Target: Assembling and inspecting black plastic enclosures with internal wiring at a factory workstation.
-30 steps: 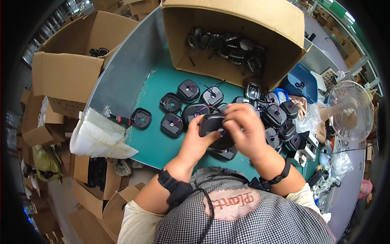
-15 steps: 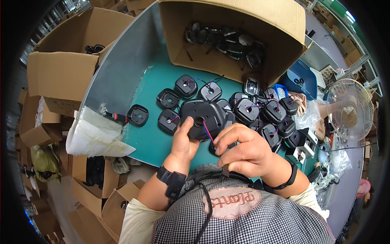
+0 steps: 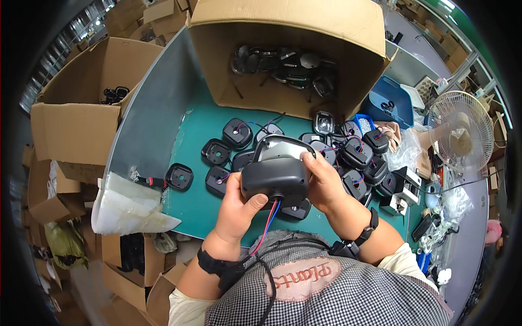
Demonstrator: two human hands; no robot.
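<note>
Both my hands hold a black plastic lamp housing (image 3: 274,178) over the table, tilted so that a pale, shiny inside or lens shows at its far side. My left hand (image 3: 235,211) grips its left side, thumb near the wire hole. My right hand (image 3: 325,182) closes on its right edge, thumb up by the pale part. Red and blue wires (image 3: 269,220) hang from the hole toward my apron. Several similar black housings with wires lie close by, among them one housing (image 3: 237,133) beyond my left hand and another housing (image 3: 357,152) beyond my right.
On the green table (image 3: 190,214), a large cardboard box (image 3: 288,27) lies open toward me with several lamps inside. A lone black housing (image 3: 179,177) sits at the left. To the right are a blue bin (image 3: 387,103), a small blue tray (image 3: 364,125) and a fan (image 3: 461,133).
My right hand has left the wires and taken the housing's right side. The housing has been tipped up, its wires now hanging down and its pale part showing. The view has shifted slightly.
</note>
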